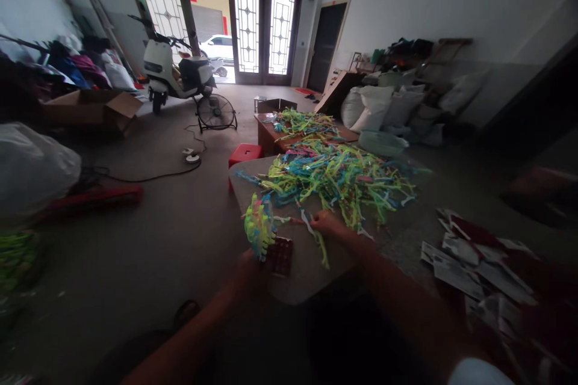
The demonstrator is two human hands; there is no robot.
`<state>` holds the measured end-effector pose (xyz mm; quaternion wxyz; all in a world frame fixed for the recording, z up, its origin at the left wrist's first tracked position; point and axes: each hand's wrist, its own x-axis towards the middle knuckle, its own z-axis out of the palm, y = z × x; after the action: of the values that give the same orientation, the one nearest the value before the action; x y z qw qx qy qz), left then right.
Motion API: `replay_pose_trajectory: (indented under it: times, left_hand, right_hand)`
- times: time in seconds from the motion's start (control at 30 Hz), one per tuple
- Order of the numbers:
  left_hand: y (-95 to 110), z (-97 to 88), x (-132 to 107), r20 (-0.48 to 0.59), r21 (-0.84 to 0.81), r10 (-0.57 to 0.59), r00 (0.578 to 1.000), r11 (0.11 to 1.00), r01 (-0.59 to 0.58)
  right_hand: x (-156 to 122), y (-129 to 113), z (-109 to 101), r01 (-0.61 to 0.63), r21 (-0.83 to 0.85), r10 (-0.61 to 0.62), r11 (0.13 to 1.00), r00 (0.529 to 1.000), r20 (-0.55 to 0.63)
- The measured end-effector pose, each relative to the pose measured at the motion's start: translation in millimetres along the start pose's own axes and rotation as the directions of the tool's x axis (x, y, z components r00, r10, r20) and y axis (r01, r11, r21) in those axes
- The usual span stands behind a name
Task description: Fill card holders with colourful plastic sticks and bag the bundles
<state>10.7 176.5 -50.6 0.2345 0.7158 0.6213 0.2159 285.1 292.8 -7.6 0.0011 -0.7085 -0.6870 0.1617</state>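
Note:
A heap of bright green, blue and pink plastic strips (334,177) covers a low table (307,280) in front of me. My left hand (250,264) is closed on a dark red card (280,255) with a bunch of strips (258,225) standing up from it. My right hand (326,222) rests on the table at the near edge of the heap, fingers pinched on a loose strip (309,224). A second, smaller heap of strips (304,123) lies on another low table (271,132) farther back.
A red stool (244,153) stands left of the tables. A floor fan (215,112), a white scooter (174,72) and a cardboard box (93,108) stand toward the doorway. White sacks (383,105) line the right wall. Loose printed sheets (478,261) lie at the right.

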Motion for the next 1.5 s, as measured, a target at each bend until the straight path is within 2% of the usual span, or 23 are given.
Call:
replay_pose_trajectory:
  times: [0.1, 0.27, 0.37, 0.5, 0.6, 0.77, 0.93, 1.0, 1.03, 1.1, 1.13, 1.2, 1.3, 1.4, 1.5]
  left_hand:
    - [-4, 2.6, -2, 0.004, -0.001, 0.016, 1.0, 1.0, -0.016]
    - [-5, 3.0, -3, 0.003, -0.004, 0.019, 1.0, 1.0, -0.019]
    - [-5, 2.4, -4, 0.002, -0.05, 0.05, 0.999, 0.997, -0.05]
    - [-3, 1.6, -5, 0.007, -0.041, 0.057, 0.998, 0.998, -0.056]
    - [-4, 1.6, -6, 0.008, -0.03, 0.066, 0.998, 0.997, -0.066]
    - [-5, 2.0, -5, 0.018, -0.091, 0.107, 0.994, 0.99, -0.105]
    - [-2, -0.3, -6, 0.017, -0.077, 0.092, 0.996, 0.993, -0.091]
    - [1, -2.1, -8, 0.003, -0.08, 0.124, 0.992, 0.989, -0.124]
    - [3, -3.1, -9, 0.002, -0.079, 0.146, 0.989, 0.986, -0.146]
    - [8, -4.8, -11, 0.004, -0.071, 0.175, 0.985, 0.982, -0.174]
    - [11, -5.4, -12, 0.014, -0.067, 0.181, 0.983, 0.981, -0.18]
    - [14, -5.9, -13, 0.038, -0.052, 0.177, 0.983, 0.983, -0.175]
    - [15, -5.7, -12, 0.073, 0.002, 0.163, 0.984, 0.987, -0.164]
    - [14, -6.1, -12, 0.091, 0.042, 0.164, 0.982, 0.985, -0.169]
    - [13, -6.8, -12, 0.093, 0.055, 0.155, 0.983, 0.985, -0.161]
  right_hand:
    - [-12, 12, -11, 0.005, -0.041, -0.006, 0.999, 1.0, -0.016]
    - [-16, 20, -29, -0.07, -0.156, 0.044, 0.985, 0.985, -0.168]
    - [-13, 11, -33, -0.01, -0.235, -0.042, 0.972, 0.975, -0.216]
    - [2, -10, -30, 0.271, -0.307, -0.307, 0.912, 0.949, -0.076]
    - [19, -20, -25, 0.379, -0.337, -0.392, 0.862, 0.919, 0.029]
    - [32, -13, -19, 0.396, -0.381, -0.404, 0.836, 0.913, 0.06]
    - [9, 13, -21, 0.339, -0.4, -0.375, 0.851, 0.927, -0.012]
    - [-4, 20, -20, 0.288, -0.34, -0.346, 0.895, 0.93, -0.125]
    - [-11, 22, -19, 0.265, -0.26, -0.322, 0.929, 0.924, -0.208]
    - [-26, 20, -12, 0.243, -0.013, -0.233, 0.97, 0.911, -0.34]
    - [-35, 16, -7, 0.244, 0.128, -0.185, 0.961, 0.916, -0.357]
    - [-55, 3, 6, 0.236, 0.366, -0.133, 0.9, 0.949, -0.285]
    - [-82, -24, 28, 0.235, 0.577, -0.17, 0.782, 0.971, -0.166]
    - [-100, -45, 47, 0.295, 0.636, -0.227, 0.713, 0.955, -0.19]
    - [-108, -56, 61, 0.29, 0.594, -0.221, 0.75, 0.957, -0.188]
